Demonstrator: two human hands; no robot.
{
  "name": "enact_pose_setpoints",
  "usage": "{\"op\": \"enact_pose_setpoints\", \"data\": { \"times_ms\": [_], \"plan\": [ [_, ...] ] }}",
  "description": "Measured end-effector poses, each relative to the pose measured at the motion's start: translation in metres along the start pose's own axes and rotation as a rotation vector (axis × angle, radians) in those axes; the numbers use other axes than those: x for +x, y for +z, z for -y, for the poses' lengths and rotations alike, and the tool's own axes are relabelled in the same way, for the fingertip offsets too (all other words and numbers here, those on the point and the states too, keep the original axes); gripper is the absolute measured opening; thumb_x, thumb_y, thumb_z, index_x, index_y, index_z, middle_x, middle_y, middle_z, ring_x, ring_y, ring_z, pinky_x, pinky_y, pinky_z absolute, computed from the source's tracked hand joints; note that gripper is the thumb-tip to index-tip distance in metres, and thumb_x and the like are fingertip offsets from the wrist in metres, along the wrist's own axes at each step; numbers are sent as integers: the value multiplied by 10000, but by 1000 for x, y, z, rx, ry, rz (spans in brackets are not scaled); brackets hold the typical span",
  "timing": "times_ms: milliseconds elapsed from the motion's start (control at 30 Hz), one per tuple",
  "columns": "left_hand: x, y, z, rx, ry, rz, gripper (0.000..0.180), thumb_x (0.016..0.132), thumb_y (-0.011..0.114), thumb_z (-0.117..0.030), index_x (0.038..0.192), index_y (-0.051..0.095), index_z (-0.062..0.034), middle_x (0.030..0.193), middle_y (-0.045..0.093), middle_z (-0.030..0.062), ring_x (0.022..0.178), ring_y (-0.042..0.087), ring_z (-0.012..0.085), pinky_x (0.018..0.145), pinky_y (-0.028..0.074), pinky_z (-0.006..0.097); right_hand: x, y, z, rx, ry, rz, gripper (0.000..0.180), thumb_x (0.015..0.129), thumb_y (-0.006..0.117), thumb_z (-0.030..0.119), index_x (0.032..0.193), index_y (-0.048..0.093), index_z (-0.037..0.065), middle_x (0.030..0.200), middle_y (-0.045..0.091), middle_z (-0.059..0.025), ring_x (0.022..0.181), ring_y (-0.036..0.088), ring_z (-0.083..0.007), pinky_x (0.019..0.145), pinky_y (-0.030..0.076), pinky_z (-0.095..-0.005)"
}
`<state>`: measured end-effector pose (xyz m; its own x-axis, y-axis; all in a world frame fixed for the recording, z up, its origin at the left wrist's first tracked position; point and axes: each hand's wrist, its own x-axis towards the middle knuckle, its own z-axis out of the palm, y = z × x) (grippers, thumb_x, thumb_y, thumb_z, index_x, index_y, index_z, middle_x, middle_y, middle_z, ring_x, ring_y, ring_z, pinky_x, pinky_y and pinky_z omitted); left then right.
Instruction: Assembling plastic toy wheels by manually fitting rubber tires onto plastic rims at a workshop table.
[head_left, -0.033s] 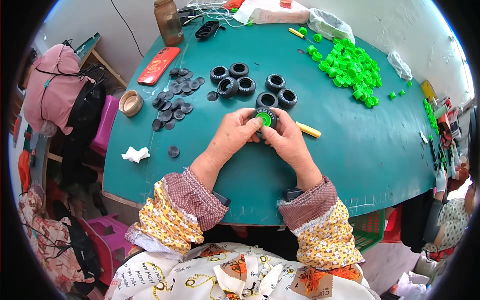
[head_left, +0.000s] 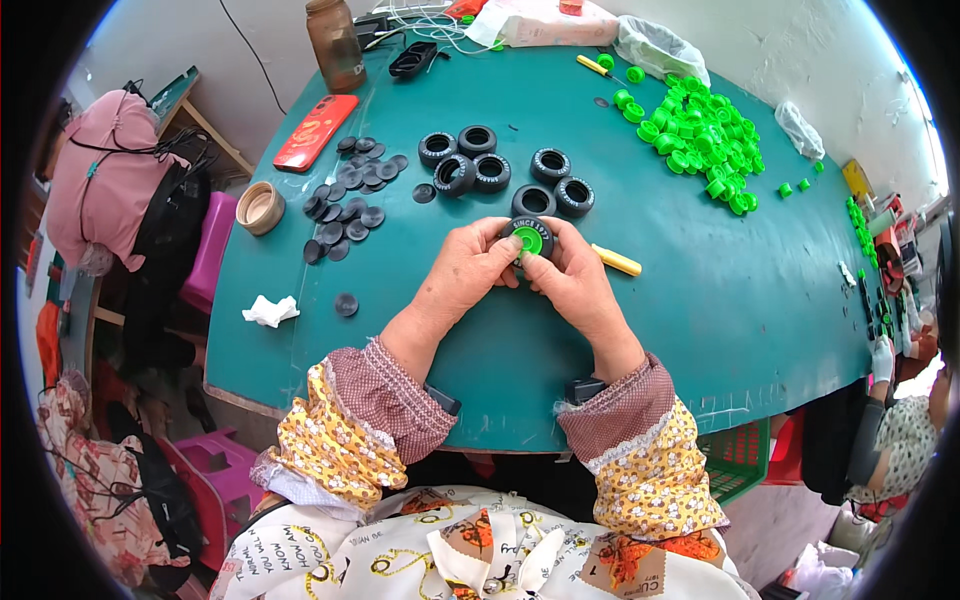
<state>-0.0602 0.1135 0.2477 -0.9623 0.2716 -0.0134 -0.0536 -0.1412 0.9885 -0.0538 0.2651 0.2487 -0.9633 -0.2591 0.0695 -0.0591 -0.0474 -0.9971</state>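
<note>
Hands (head_left: 520, 270) — gripping toy wheel (head_left: 528, 238)

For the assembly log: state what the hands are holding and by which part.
Both the left hand and right hand hold one small black toy tyre with a green hub, fingertips gripping its outer rim from either side.

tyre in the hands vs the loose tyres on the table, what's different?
The held tyre has a green hub pressed into its centre; the loose tyres have empty dark holes. The held tyre is pinched between the left hand and right hand; the loose ones lie flat on the green table, untouched. Both are small, black, treaded rings.
</note>
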Motion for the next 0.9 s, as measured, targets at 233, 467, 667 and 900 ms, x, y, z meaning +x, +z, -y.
{"op": "enact_pose_setpoints", "data": {
  "times_ms": [233, 467, 667, 900],
  "plan": [
    [2, -1, 1, -85, -23, 37, 285, 860, 533, -191, 1054, 549, 16, 808, 592, 21, 611, 540, 63, 546, 441, 184, -1, 1, 7, 47, 15, 3, 369, 808, 563, 45, 1141, 418, -16, 966, 521, -37, 827, 527, -71, 709, 449, -209],
    [-1, 3, 0, -302, -99, -1, 248, 869, 522, -207, 1013, 543, -6, 809, 591, 35, 613, 564, 93, 557, 453, 186, -3, -8, 9, 214, 170, -29, 341, 814, 604, 182, 1089, 497, 12, 794, 559, 1, 696, 515, -44, 575, 409, -172],
    [-5, -2, -2, -322, -147, -37, 270, 869, 512, -225, 1022, 543, -4, 821, 589, 37, 632, 571, 93, 571, 458, 186, -2, -9, 6, 126, 145, 32, 273, 846, 551, 199, 1034, 540, 2, 780, 550, -1, 647, 488, -41, 566, 413, -173],
    [-13, -10, -10, -29, -4, 15, 303, 826, 542, -159, 1079, 549, 8, 867, 591, 26, 692, 556, 87, 616, 448, 200, 1, -5, 9, -2, 147, 112, 277, 856, 540, 231, 1031, 545, 16, 734, 533, 12, 623, 484, -41, 549, 412, -178]
  ]
}}
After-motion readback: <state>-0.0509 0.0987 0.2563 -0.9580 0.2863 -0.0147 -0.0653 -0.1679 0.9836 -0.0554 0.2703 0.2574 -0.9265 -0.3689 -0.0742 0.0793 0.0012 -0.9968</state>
